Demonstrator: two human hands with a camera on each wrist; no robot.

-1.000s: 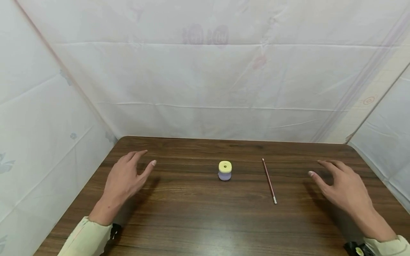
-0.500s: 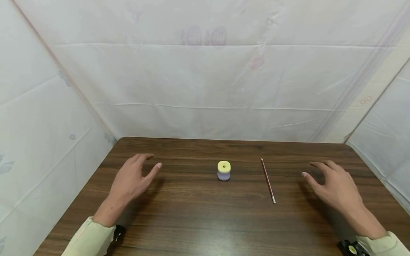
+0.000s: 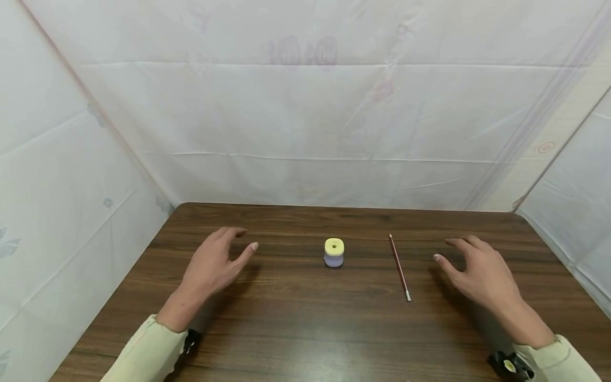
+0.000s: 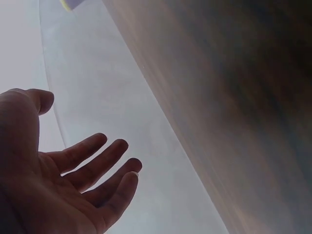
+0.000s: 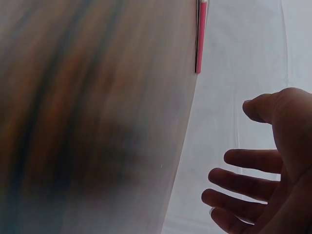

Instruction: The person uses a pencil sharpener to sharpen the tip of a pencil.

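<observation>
A small sharpener with a yellow top and lilac body stands mid-table on the dark wooden table. A thin red pencil lies to its right, pointing away from me. My left hand hovers left of the sharpener, fingers relaxed and spread, holding nothing. My right hand hovers right of the pencil, also relaxed and empty. The left wrist view shows my open palm and a corner of the sharpener. The right wrist view shows the spread fingers and the pencil.
White sheeting hangs close around the table at the back and on both sides. Pale yellow sleeves cover both forearms.
Both hands have moved inward: the left toward the sharpener, the right toward the pencil. The sharpener and pencil have stayed put.
</observation>
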